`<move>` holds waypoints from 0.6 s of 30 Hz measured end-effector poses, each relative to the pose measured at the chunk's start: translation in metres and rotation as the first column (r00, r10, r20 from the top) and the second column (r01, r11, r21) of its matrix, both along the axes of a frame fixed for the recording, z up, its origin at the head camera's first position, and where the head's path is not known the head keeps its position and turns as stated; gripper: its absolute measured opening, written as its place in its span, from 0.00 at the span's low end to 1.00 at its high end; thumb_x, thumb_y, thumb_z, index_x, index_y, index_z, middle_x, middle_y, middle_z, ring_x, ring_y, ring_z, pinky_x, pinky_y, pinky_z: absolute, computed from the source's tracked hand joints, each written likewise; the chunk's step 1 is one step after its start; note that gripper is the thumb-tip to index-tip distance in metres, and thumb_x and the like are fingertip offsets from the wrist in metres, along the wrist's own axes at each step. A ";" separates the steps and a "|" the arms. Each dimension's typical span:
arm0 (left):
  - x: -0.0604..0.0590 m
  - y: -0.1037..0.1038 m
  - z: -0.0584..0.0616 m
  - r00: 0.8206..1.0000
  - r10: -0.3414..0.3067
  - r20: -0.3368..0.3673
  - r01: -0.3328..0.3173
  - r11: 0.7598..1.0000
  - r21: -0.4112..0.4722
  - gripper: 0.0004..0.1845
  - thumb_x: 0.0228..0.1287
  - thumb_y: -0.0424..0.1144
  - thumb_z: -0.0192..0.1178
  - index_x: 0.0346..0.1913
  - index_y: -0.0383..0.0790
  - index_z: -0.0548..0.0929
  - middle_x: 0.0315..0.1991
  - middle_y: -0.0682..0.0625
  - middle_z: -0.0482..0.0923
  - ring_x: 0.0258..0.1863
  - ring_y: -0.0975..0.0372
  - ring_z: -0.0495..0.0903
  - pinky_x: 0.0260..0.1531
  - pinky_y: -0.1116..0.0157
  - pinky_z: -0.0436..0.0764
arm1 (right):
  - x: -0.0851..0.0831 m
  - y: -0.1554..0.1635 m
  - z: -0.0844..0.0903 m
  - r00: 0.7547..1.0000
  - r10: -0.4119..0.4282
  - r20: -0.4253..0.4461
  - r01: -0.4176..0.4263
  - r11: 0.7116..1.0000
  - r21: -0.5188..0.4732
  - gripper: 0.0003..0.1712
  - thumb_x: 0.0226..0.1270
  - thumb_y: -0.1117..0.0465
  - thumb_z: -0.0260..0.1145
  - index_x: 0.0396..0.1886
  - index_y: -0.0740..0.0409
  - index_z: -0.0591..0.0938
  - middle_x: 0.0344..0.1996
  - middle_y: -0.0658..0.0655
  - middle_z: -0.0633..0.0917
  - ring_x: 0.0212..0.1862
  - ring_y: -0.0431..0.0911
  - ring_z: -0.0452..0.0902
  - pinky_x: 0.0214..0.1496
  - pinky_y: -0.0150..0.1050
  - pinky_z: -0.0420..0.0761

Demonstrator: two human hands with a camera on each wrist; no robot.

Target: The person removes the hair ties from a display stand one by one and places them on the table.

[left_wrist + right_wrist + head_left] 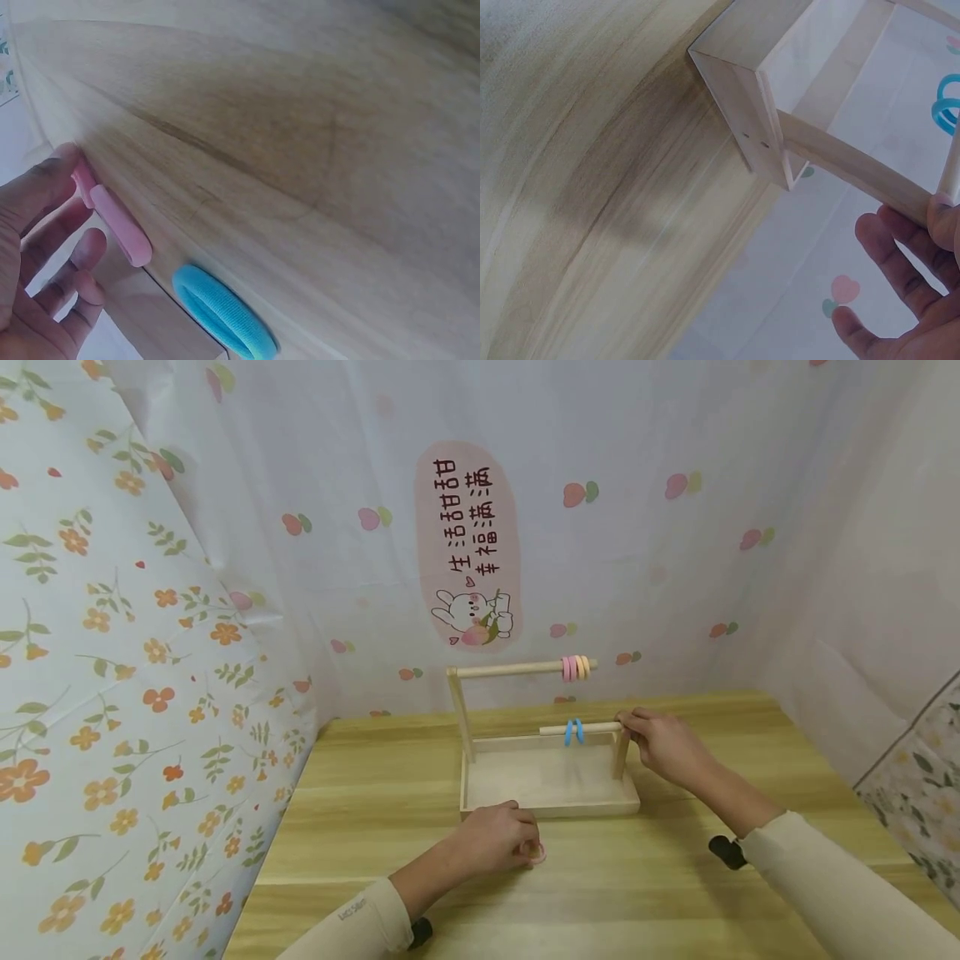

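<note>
A wooden rack (468, 718) stands on a shallow tray (551, 810) in the middle of the table. Pink and yellow hair rings (576, 668) hang on its upper rod, and blue rings (573, 732) on the lower rod (592, 727). My right hand (626, 722) pinches the right end of that lower rod, above the post (855, 165). In front of the tray, my left hand (525, 847) rests on the table and pinches a pink ring (112, 217). A blue ring (221, 311) lies on the table just beside it.
The wooden table (375, 793) is closed in by patterned sheets on the left, back and right. The tray's corner (742, 97) shows close in the right wrist view. Bare tabletop lies left and right of the rack.
</note>
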State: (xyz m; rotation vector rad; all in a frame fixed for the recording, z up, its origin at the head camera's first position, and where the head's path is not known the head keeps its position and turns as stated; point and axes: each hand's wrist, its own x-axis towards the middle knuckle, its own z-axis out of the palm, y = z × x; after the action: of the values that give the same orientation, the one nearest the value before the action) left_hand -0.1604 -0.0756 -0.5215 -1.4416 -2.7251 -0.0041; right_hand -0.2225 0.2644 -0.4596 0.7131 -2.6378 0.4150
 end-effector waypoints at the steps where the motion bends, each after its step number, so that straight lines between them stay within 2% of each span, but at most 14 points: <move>1: -0.001 0.000 0.001 1.000 0.007 0.004 -0.007 1.000 0.007 0.08 0.74 0.56 0.74 0.47 0.59 0.94 0.49 0.66 0.90 0.47 0.72 0.83 0.48 0.77 0.85 | -0.001 0.000 0.001 1.000 0.002 -0.005 -0.002 1.000 0.000 0.15 0.76 0.74 0.69 0.58 0.69 0.91 0.46 0.64 0.93 0.31 0.51 0.87 0.28 0.44 0.82; 7: -0.003 0.000 0.008 0.999 0.019 0.028 -0.022 0.997 0.076 0.12 0.79 0.57 0.69 0.53 0.58 0.93 0.54 0.62 0.89 0.52 0.69 0.86 0.43 0.74 0.87 | -0.003 0.002 0.004 0.999 0.015 -0.044 -0.015 1.000 0.011 0.15 0.75 0.74 0.71 0.57 0.69 0.91 0.46 0.65 0.93 0.34 0.57 0.90 0.30 0.48 0.86; 10: -0.004 0.000 0.012 1.000 0.023 0.007 -0.024 0.994 0.106 0.14 0.79 0.58 0.68 0.56 0.56 0.92 0.55 0.61 0.89 0.54 0.67 0.87 0.46 0.73 0.88 | -0.001 0.002 0.004 0.999 0.011 -0.033 -0.010 1.000 0.012 0.15 0.75 0.74 0.71 0.58 0.69 0.91 0.48 0.65 0.93 0.36 0.58 0.91 0.32 0.49 0.87; 14: -0.006 0.000 0.017 0.999 0.037 -0.017 -0.034 0.986 0.161 0.16 0.79 0.57 0.68 0.59 0.55 0.91 0.56 0.61 0.90 0.56 0.65 0.87 0.54 0.69 0.88 | 0.000 0.002 0.003 1.000 0.003 -0.018 -0.003 1.000 0.005 0.15 0.76 0.73 0.70 0.58 0.68 0.91 0.49 0.65 0.93 0.39 0.59 0.92 0.34 0.51 0.89; 18: -0.008 0.000 0.019 0.998 0.062 -0.008 -0.058 0.967 0.248 0.16 0.78 0.55 0.70 0.59 0.53 0.91 0.55 0.59 0.90 0.54 0.63 0.87 0.54 0.66 0.87 | 0.000 0.001 0.002 1.000 0.002 -0.014 -0.002 1.000 0.002 0.15 0.76 0.72 0.70 0.58 0.68 0.91 0.49 0.65 0.93 0.39 0.59 0.92 0.35 0.51 0.89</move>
State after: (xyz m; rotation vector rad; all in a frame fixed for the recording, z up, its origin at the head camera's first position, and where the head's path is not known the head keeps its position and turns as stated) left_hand -0.1689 -0.0760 -0.5022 -1.2852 -2.6394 -0.3180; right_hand -0.2220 0.2652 -0.4577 0.7165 -2.6257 0.4063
